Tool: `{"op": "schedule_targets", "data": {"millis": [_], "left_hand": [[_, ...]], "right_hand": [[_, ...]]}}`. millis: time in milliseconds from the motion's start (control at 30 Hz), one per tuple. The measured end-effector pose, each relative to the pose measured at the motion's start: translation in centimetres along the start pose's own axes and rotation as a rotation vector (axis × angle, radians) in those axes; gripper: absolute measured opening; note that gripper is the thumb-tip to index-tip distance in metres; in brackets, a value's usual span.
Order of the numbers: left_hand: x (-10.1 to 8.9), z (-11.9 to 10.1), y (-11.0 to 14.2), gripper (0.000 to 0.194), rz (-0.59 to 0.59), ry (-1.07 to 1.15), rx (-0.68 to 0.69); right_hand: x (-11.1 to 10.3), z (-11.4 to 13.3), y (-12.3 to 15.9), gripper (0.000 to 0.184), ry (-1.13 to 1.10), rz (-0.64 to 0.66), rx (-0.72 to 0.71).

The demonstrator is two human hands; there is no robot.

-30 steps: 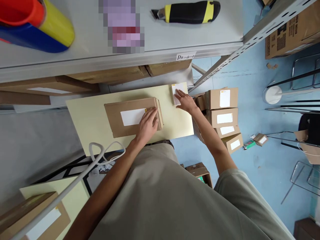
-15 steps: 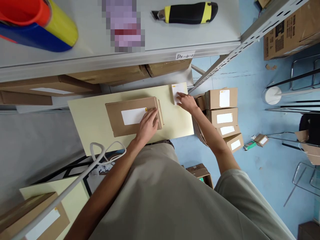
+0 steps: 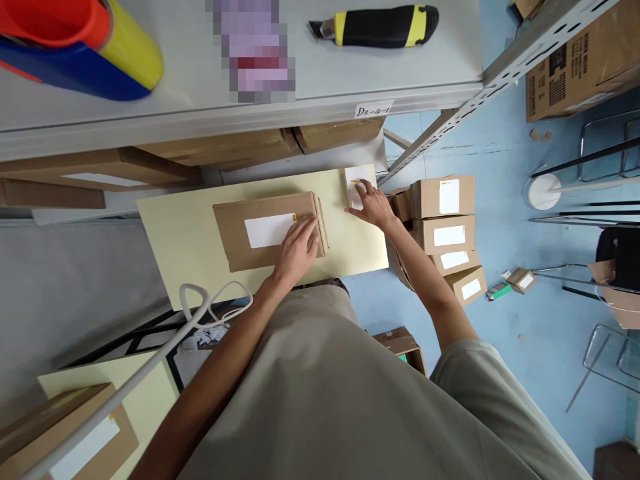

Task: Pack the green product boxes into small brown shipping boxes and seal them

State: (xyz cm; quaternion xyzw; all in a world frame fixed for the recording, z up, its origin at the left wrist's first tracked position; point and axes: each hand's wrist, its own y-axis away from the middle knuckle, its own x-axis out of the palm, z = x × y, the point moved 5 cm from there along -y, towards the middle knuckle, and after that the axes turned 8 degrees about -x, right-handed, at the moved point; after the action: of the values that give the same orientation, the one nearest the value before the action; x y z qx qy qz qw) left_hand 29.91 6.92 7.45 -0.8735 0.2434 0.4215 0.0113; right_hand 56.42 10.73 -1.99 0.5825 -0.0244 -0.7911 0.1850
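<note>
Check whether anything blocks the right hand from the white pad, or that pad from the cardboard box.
Nothing visible stands between the right hand and the white pad, which it partly covers. Between pad and cardboard box lies only a strip of tabletop, though the left hand rests on the box's pad-facing end.

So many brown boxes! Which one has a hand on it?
The labelled cardboard box on the middle cream tabletop: the left hand rests on its lid. No hand touches the box at lower left or the stacked boxes.
</note>
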Motion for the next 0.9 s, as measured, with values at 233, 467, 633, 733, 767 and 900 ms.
{"op": "schedule_targets", "data": {"millis": [233, 467, 633, 733, 767, 900], "left_hand": [[0.3, -0.3, 0.1, 0.055, 0.015, 0.004, 0.012], [0.2, -0.4, 0.5, 0.054, 0.009, 0.004, 0.026], [0.2, -0.9, 0.2, 0.059, 0.024, 0.013, 0.021], [0.8, -1.7, -1.3, 0.067, 0.048, 0.033, 0.048], [1.2, -2.0, -2.0, 0.069, 0.066, 0.044, 0.066], [4.0, -2.7, -5.5, 0.073, 0.194, 0.032, 0.117]], "right_hand": [[0.7, -1.6, -1.5, 0.075, -0.08, -0.03, 0.251], [0.7, -1.6, -1.8, 0.075, -0.016, 0.013, 0.356], [-1.5, -0.9, 0.4, 0.062, 0.031, 0.013, 0.322], [-3.5, -0.3, 2.9, 0.05, 0.064, 0.003, 0.35], [-4.2, 0.1, 3.8, 0.048, 0.072, -0.013, 0.355], [-5.1, 2.6, 7.9, 0.043, 0.081, -0.041, 0.311]]}}
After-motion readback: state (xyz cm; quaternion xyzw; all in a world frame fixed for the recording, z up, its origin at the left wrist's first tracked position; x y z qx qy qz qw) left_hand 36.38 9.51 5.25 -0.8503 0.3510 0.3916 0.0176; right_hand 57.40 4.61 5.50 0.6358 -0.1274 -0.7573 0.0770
